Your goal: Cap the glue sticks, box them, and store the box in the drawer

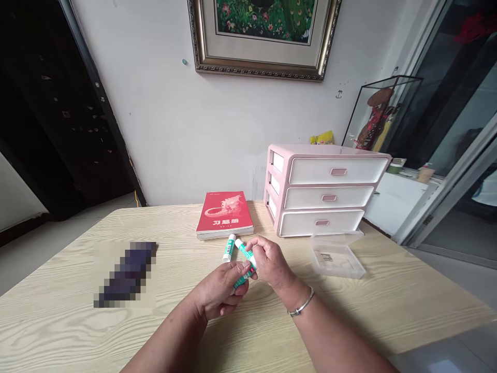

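Low in the middle of the head view, my left hand (225, 290) is wrapped round a green and white glue stick (243, 278), whose upper end points to the right. My right hand (272, 261), with a silver bangle at the wrist, has its fingers closed at the white end of that stick. A second glue stick (229, 247) lies on the table beyond my left hand. Another one (241, 245) lies beside it, partly behind my right fingers.
A red book (225, 212) lies near the wall. Right of it stands a pink and white drawer unit (326, 191), with an open clear plastic box (337, 264) in front. A pixelated dark object (128, 274) is on the table (70, 331) at left.
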`<control>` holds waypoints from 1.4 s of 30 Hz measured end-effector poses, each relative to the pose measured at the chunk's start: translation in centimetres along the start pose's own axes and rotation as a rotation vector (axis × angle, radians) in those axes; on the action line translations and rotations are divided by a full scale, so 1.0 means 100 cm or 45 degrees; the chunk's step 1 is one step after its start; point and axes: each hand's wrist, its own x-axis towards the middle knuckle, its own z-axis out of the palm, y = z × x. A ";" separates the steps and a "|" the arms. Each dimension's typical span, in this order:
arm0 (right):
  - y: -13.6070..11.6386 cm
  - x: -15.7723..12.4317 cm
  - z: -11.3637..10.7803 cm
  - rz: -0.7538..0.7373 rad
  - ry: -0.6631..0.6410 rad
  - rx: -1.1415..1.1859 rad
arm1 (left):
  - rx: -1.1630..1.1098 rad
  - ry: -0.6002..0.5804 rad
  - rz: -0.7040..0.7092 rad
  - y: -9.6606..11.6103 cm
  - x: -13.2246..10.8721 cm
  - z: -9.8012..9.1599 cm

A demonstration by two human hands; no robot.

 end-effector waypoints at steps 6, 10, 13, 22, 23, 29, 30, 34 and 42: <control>0.017 0.025 -0.046 -0.012 0.476 -0.329 | 0.245 0.265 0.132 0.002 -0.002 -0.022; 0.037 0.033 -0.053 0.142 0.345 -0.820 | 1.059 0.811 0.267 -0.001 0.009 -0.051; 0.043 0.032 -0.044 0.242 0.123 -1.011 | 1.409 1.022 0.186 -0.006 0.021 -0.066; 0.052 0.023 -0.033 0.142 0.019 -1.039 | 1.757 1.130 0.024 -0.014 0.043 -0.073; 0.054 0.023 -0.032 0.132 0.012 -1.026 | 1.790 1.139 0.046 -0.014 0.043 -0.073; 0.055 0.022 -0.027 0.054 0.005 -0.962 | 1.987 1.308 0.270 -0.012 0.041 -0.061; 0.055 0.023 -0.027 0.052 0.017 -0.968 | 2.023 1.309 0.301 -0.012 0.041 -0.057; 0.051 0.024 -0.027 0.053 0.068 -1.014 | 2.132 1.281 0.256 -0.013 0.045 -0.044; 0.045 0.023 -0.025 0.015 0.166 -1.014 | 2.038 1.261 0.101 -0.010 0.044 -0.044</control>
